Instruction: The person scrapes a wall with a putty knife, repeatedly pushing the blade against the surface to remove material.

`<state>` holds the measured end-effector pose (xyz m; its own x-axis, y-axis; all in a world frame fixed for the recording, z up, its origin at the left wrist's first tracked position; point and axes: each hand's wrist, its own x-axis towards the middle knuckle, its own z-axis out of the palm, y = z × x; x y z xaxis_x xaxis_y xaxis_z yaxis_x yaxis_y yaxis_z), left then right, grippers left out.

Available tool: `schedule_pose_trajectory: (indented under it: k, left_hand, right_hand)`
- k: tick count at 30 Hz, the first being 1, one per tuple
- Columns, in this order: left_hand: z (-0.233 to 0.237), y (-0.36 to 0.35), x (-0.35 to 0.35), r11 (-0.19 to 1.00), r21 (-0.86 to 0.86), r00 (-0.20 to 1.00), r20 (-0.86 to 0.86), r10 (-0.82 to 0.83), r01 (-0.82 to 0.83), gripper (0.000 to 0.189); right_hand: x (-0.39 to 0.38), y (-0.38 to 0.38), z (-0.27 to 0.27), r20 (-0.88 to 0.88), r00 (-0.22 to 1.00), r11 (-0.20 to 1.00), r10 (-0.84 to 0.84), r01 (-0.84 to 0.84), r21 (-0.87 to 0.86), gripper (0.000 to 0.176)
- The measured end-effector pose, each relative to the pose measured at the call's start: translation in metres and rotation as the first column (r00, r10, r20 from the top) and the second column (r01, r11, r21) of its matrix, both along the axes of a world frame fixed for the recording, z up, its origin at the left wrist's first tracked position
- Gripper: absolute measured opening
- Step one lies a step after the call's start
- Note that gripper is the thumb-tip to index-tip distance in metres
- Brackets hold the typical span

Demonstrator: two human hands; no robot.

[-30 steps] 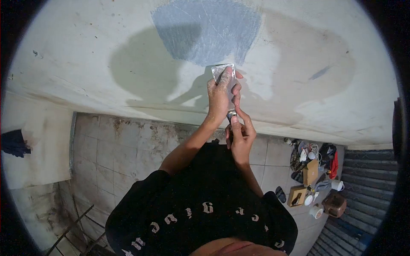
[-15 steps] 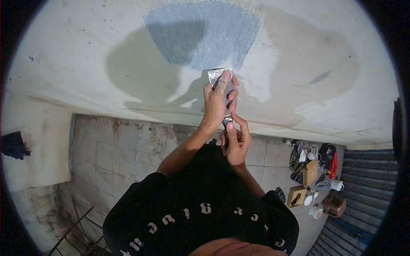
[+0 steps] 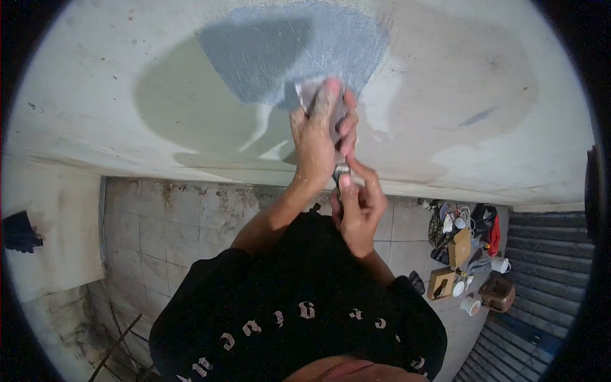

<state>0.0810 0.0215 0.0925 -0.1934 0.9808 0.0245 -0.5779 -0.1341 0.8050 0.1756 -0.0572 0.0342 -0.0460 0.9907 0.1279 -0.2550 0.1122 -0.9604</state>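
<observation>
A metal scraper (image 3: 307, 91) with a dark handle is in both my hands, its wide blade end up against the blue-grey patch (image 3: 248, 60) on the pale wall (image 3: 184, 121). My left hand (image 3: 312, 146), dusted with pale specks, wraps the blade part with its thumb laid along the metal. Lower down, my right hand (image 3: 361, 213) is closed around the handle, thumb on top. The blade covers the lower part of the patch and is slightly blurred. Shadows of my arms and head fall across the wall.
Grey floor tiles (image 3: 165, 223) lie below the wall. At right are an open cardboard box (image 3: 459, 248), a white bucket (image 3: 471, 306), a brown bin (image 3: 496, 293) and a ribbed shutter (image 3: 547, 267). A dark cloth (image 3: 22, 230) hangs at left, above a metal frame (image 3: 118, 344).
The scraper has moved up the wall, from the patch's lower edge onto the patch. My left hand has gone up with it, while both hands keep their hold.
</observation>
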Motion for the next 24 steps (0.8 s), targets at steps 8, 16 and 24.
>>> schedule_pose_trajectory:
  k: [8, 16, 24]
  left_hand:
    - [-0.028, -0.001, -0.001, 1.000, -0.017, 1.000, -0.019, 0.022, -0.022, 0.039]
    - [-0.056, -0.006, 0.006, 0.998, -0.046, 0.999, -0.004, -0.037, 0.037, 0.038]
    - [-0.058, -0.007, 0.009, 0.995, -0.073, 0.998, -0.011, -0.070, 0.069, 0.039]
  right_hand:
    - [-0.004, -0.001, -0.019, 0.016, 1.000, 1.000, 0.011, -0.011, -0.018, 0.033]
    - [0.004, -0.013, -0.037, 0.059, 0.998, 0.998, -0.010, 0.014, -0.064, 0.034]
    - [0.005, -0.017, -0.036, 0.046, 0.998, 0.992, -0.050, 0.055, -0.112, 0.031]
